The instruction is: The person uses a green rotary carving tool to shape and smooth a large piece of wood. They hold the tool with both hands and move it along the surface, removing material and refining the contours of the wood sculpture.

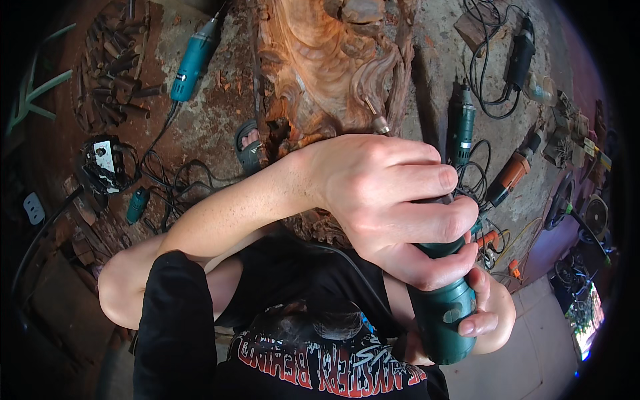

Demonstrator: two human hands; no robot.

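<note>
A green die grinder [443, 327] is tilted, its body at the lower right and its brass-coloured collet and bit [379, 121] pointing up and left at a carved piece of wood [320, 53]. My left hand [393, 207] wraps around the front of the grinder, with my left forearm crossing over from the left. Behind the body, my right hand [481, 303] grips it from the right side; only some of its fingers show. The bit overlaps the swirling brown grain in this view, and I cannot tell whether it touches. A sandalled foot [249, 140] rests beside the wood.
On the left floor lie a teal grinder [191, 67], many dark wooden sticks or handles [113, 67] and a cabled box [105, 157]. To the right are another green grinder [463, 123], an orange-and-black tool [512, 177], a black tool [520, 57] and tangled cords [477, 180].
</note>
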